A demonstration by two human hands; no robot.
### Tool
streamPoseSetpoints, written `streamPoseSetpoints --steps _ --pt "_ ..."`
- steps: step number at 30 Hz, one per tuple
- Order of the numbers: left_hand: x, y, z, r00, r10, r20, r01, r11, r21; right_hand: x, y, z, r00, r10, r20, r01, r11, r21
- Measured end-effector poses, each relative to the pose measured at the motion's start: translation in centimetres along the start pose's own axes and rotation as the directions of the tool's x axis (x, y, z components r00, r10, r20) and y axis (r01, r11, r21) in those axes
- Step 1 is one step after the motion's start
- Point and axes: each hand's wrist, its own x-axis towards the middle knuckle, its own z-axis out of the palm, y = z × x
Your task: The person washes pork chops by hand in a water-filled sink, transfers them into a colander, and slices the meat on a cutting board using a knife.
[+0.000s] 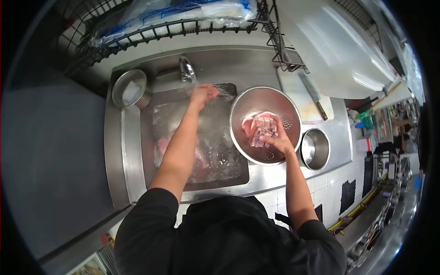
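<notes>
My right hand is closed on a piece of pale pink raw meat with a ridged, striped surface, inside a metal colander. The colander stands at the right edge of the sink basin. Over the far part of the sink, my left hand is beside the running faucet. Its fingers look bent but are blurred, and I make out nothing in them. More pink meat lies in the water in the basin, partly hidden by my left forearm.
A metal pot with something white inside stands at the sink's far left corner. Right of the colander is another metal pot. A knife lies on a white cutting board. A wire rack holding plastic bags hangs above.
</notes>
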Motion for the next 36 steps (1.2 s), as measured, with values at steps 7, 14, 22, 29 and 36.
streamPoseSetpoints --steps 7,14,22,29,36 --pt "-10.1 1.7 6.7 0.984 -0.096 0.151 0.051 0.961 0.273 0.9 0.8 2.0 0.988 0.006 -0.152 0.009 0.995 0.098" --pt "-14.1 -5.0 9.6 0.993 -0.033 0.112 0.025 0.997 0.073 2.5 0.8 3.2 0.951 -0.053 -0.304 0.043 0.998 -0.039" --pt "-14.2 -1.3 7.7 0.956 0.292 0.031 -0.251 0.757 0.604 3.4 0.2 1.6 0.936 -0.126 -0.328 0.243 0.908 0.342" --pt "-13.6 5.6 2.6 0.943 0.140 0.302 -0.022 0.932 -0.362 9.5 -10.0 10.9 0.971 -0.228 -0.074 0.237 0.960 0.150" --pt "-9.1 4.1 -4.9 0.990 0.063 0.122 -0.013 0.928 -0.372 15.8 -10.6 21.2 0.979 -0.203 -0.015 0.199 0.971 -0.134"
